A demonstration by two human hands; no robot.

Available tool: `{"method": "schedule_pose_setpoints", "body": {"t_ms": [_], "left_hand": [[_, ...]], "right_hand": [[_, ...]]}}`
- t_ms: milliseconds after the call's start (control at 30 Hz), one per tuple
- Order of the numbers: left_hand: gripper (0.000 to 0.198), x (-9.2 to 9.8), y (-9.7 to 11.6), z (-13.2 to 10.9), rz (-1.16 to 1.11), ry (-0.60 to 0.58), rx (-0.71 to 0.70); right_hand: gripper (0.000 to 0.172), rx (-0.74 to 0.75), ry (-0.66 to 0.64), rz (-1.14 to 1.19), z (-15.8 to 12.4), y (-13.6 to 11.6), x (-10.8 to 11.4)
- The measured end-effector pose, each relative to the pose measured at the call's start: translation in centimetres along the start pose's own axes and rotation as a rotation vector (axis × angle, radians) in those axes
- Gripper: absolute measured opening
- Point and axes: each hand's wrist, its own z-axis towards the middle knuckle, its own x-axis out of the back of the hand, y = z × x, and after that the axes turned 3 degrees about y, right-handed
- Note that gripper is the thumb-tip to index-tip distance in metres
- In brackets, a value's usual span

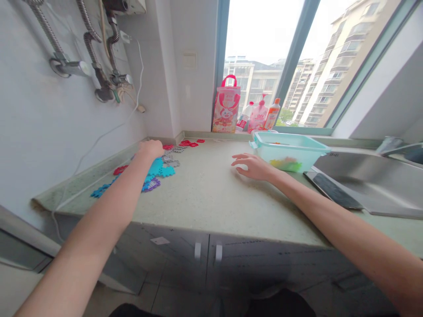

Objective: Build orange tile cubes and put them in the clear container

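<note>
My left hand point(152, 149) reaches to the far left of the counter, over a spread of flat plastic pieces with toothed edges. Its fingers point away and are hidden behind the back of the hand, so what they hold cannot be seen. Light-blue pieces point(163, 169) lie beside and under that wrist, next to a purple piece point(152, 185). Darker blue pieces point(101, 190) are nearer me, and red pieces point(189, 143) and grey ones point(179, 149) lie farther back. My right hand point(253, 167) has its fingers apart and holds nothing, left of a mint-green plastic bin point(294, 152).
Coloured pieces show through the bin's wall. A dark flat phone-like object point(332, 190) lies by the steel sink point(390, 185). Bottles point(258, 115) and a pink handled bag point(226, 108) stand at the window. A white cable point(109, 132) hangs down the left wall to the counter point(205, 198).
</note>
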Motion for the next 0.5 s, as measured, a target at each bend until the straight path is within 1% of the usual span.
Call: {"method": "schedule_pose_setpoints", "body": {"t_ms": [67, 100, 167, 233, 267, 333, 400, 500], "left_hand": [[0.058, 0.0, 0.1, 0.3, -0.057, -0.004, -0.044], [0.055, 0.0, 0.0, 0.5, -0.086, 0.013, -0.066], [0.050, -0.1, -0.3, 1.0, -0.119, 0.078, -0.087], [0.047, -0.4, -0.9, 1.4, -0.105, 0.140, -0.080], [0.045, -0.7, -1.1, 1.5, -0.087, 0.152, -0.083], [0.044, -1.3, -1.5, 1.7, -0.047, 0.131, -0.113], [0.047, -2.0, -1.6, 1.8, -0.020, 0.092, -0.170], [0.054, -2.8, -1.0, 1.9, -0.052, 0.049, -0.250]], "right_hand": [[0.025, -0.010, -0.002, 0.001, -0.1, 0.2, 0.2], [0.025, -0.017, -0.002, 0.002, -0.1, 0.2, 0.2], [0.025, -0.030, -0.001, 0.003, -0.1, 0.4, 0.3], [0.024, -0.039, -0.007, 0.002, -0.2, 0.4, 0.3], [0.024, -0.041, -0.014, 0.001, -0.2, 0.5, 0.3], [0.024, -0.045, -0.029, 0.005, -0.1, 0.4, 0.3], [0.024, -0.053, -0.038, 0.015, -0.1, 0.4, 0.3], [0.024, -0.066, -0.049, 0.023, 0.0, 0.2, 0.5]]}}
